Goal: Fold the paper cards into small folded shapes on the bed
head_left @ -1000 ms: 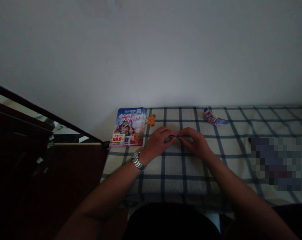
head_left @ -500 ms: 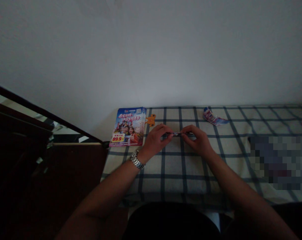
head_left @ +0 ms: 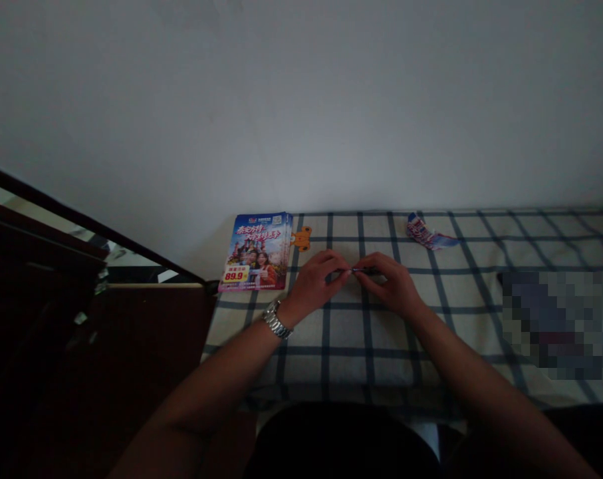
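My left hand, with a metal watch on its wrist, pinches one end of a thin strip that looks like folded paper. Thumb and fingers of my right hand are closed on the other end. Only a short dark piece shows between the fingertips, which nearly meet just above the checked cloth. To the left of my hands lies a stack of printed flyers, and beside it an orange bear-shaped figure.
A crumpled, colourfully printed paper lies at the back right, near the wall. Farther right on the cloth is a pixelated patch. A dark rail slants down to the cloth's left edge.
My hands have come closer together, so less of the strip shows between the fingers. My right hand has shifted slightly left. Both still pinch the strip.
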Demonstrator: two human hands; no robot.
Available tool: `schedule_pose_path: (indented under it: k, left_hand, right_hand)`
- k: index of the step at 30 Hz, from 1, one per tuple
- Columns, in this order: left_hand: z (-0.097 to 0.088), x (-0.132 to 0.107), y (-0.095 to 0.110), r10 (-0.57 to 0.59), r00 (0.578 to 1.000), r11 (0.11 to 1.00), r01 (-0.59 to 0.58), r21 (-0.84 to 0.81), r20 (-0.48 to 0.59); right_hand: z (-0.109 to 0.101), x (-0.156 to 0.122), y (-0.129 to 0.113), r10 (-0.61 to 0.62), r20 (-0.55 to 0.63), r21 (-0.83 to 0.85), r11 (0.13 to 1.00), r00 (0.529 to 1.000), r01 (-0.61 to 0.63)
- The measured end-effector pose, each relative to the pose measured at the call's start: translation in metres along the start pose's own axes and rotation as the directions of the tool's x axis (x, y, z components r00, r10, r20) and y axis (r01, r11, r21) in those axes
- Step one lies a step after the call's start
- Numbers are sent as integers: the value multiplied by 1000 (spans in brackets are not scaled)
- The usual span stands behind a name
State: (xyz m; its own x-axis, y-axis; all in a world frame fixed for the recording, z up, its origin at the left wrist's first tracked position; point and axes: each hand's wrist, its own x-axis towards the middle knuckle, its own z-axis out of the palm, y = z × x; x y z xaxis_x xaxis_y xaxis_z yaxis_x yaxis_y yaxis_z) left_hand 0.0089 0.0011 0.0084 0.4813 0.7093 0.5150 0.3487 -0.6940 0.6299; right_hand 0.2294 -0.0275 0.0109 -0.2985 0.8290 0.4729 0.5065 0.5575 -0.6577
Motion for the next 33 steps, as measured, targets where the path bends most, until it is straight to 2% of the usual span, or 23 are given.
schedule_pose_path:
  k: [11, 21, 27, 33]
  left_hand:
    - [-1, 0, -3, 6, 1000, 1000, -6, 1, 3]
    - [-3, 2, -4, -1, 1000, 1000, 0, -30, -26]
    - [-2, 1, -3, -4, 1000, 1000, 3, -22, -16]
    - [0, 1, -1, 3, 1000, 1000, -3, 6, -3]
  right_hand:
    - [0, 1, 2, -80, -48, 7, 997, 996, 80]
    - [-2, 2, 2, -51, -64, 38, 998, 997, 54]
    - [1, 0, 1, 2, -2, -2, 1000, 1000, -2]
    - [2, 0, 0, -101, -22, -57, 993, 995, 100]
